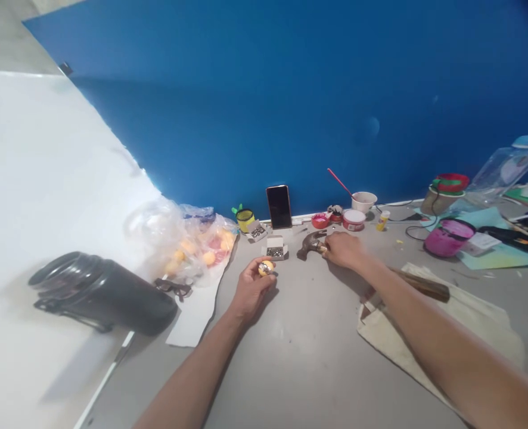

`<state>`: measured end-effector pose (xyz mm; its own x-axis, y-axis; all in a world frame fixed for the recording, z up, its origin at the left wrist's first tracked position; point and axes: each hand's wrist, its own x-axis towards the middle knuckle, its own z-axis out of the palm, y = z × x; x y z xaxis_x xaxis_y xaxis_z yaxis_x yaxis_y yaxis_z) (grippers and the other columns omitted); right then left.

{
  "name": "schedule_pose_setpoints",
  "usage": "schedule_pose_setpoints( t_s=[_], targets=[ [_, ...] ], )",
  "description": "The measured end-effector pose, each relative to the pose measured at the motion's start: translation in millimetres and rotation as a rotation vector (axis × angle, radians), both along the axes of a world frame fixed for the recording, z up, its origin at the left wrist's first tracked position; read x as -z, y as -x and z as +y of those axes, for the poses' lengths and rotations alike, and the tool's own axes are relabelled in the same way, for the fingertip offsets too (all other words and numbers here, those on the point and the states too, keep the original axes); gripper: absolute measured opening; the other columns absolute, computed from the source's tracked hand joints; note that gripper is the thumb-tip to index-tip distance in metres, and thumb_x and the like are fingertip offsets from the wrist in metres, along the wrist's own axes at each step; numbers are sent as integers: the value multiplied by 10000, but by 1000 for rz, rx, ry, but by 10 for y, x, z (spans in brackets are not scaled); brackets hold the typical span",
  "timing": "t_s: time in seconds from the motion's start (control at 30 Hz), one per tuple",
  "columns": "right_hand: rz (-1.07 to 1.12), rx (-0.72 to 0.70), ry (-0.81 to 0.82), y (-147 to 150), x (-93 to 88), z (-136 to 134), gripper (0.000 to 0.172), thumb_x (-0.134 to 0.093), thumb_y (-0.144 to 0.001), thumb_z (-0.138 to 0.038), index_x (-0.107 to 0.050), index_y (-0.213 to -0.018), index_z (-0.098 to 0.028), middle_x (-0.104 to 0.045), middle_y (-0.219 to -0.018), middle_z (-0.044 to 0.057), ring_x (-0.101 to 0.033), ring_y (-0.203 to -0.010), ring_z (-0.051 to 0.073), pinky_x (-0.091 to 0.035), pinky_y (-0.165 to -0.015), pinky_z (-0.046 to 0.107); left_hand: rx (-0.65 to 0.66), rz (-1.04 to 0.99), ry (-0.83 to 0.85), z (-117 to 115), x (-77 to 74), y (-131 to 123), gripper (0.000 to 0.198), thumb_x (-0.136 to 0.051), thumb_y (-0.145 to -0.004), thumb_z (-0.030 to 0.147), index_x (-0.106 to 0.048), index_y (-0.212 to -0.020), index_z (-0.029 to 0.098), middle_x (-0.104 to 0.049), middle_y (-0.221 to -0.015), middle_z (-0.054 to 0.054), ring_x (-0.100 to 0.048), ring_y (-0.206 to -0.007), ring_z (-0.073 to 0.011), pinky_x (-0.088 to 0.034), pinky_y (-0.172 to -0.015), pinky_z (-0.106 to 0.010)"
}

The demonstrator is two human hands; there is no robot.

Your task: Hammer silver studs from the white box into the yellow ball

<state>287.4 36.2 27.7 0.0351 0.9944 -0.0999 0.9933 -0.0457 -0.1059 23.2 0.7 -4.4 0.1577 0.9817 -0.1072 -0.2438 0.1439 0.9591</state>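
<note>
My left hand [251,289] is closed around a small yellow-orange ball [266,268] with shiny silver pieces on its top. Just beyond it sits an open little white box [275,250] of small metal pieces. My right hand [343,249] is closed at the neck of a claw hammer [311,244], whose dark head rests close to the table. A wooden handle [425,285] shows beyond my right forearm; the arm hides whether it joins the hammer.
A phone [279,207] leans on the blue partition beside a second small box [257,231]. Left are a dark flask [107,292] and a plastic bag [188,244] with orange balls. Right lie a cream cloth [474,322], a pink container [449,237] and a white cup [364,201].
</note>
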Motion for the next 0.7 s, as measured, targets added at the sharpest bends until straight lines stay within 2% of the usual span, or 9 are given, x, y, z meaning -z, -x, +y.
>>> schedule_pose_setpoints(
  t_s=[0.13,0.23,0.3,0.4,0.47,0.6,0.7],
  targets=[
    [53,-21,-133,105,-43,-42,344,-587,-964,-365,-697,-1228,-173,-689,-1293,169,-614,-1222,325,-493,-890,373,6,30,-1,-6,20,-9,535,-819,-631,202,-652,-1139,198,-714,-1023,-50,-493,-569,-48,-392,-558,-221],
    [142,-68,-139,261,-142,-47,271,-544,-985,-357,-747,-1119,-238,-742,-1216,92,-668,-1115,275,-487,-851,332,22,41,-19,0,61,-19,522,-812,-648,209,-632,-1138,194,-732,-1027,-67,-520,-576,-60,-407,-577,-232],
    [148,-171,-97,397,-232,-6,259,-536,-982,-341,-772,-1047,-255,-768,-1157,65,-693,-1045,251,-484,-812,307,3,64,-49,11,96,-16,471,-796,-646,193,-643,-1091,186,-729,-1015,-60,-531,-587,-63,-411,-582,-231],
    [20,-375,-91,638,-361,121,266,-538,-973,-303,-783,-1061,-245,-772,-1149,96,-698,-1062,270,-484,-792,303,-56,95,-96,32,136,7,416,-758,-649,169,-650,-1051,186,-716,-976,-34,-530,-587,-60,-415,-578,-224],
    [-21,-455,-90,809,-407,222,253,-557,-956,-261,-788,-1058,-242,-775,-1142,108,-699,-1076,272,-483,-804,298,-94,111,-112,43,141,26,404,-742,-653,169,-646,-1045,186,-710,-951,-24,-521,-570,-55,-407,-560,-218],
    [-54,-573,-65,1079,-365,383,240,-605,-901,-161,-796,-1040,-201,-770,-1162,142,-704,-1086,266,-478,-824,289,-141,147,-119,56,104,56,427,-735,-648,184,-632,-1063,188,-704,-906,-13,-509,-531,-53,-389,-523,-212],
    [-75,-632,-37,1151,-272,448,205,-623,-882,-160,-805,-974,-176,-783,-1092,156,-721,-1039,267,-472,-785,287,-152,159,-114,64,80,68,432,-731,-656,199,-623,-1074,190,-684,-836,7,-502,-513,-57,-374,-508,-209]
  ],
)
